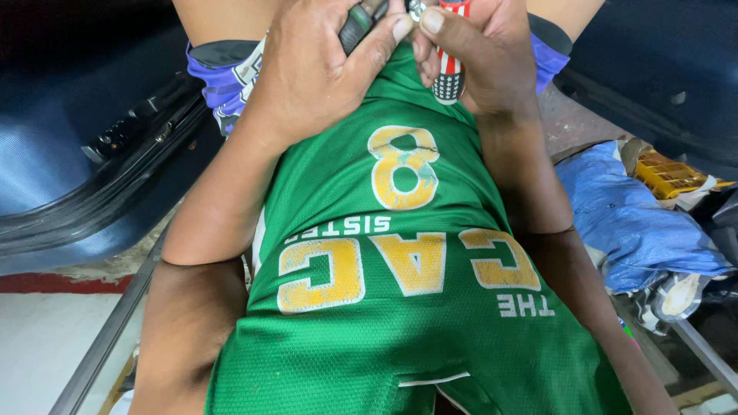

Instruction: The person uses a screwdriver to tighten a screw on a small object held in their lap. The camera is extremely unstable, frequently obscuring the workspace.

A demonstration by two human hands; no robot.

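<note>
I look down my own green jersey (400,307) with yellow print. Both hands meet at the top of the view over my lap. My left hand (323,69) grips a dark grey tool handle (355,27) that runs out of the top edge. My right hand (480,61) holds a tool with a red, white and black patterned handle (450,77), its thumb and forefinger pinching a small metal part (417,9) at the top edge. The tips of both tools are out of view.
A dark blue suitcase (69,177) with a zipper lies at left. At right, a blue plastic sheet (630,215) covers a heap beside a yellow crate (669,173). A metal bar (100,346) crosses the lower left, above a white floor with a red edge.
</note>
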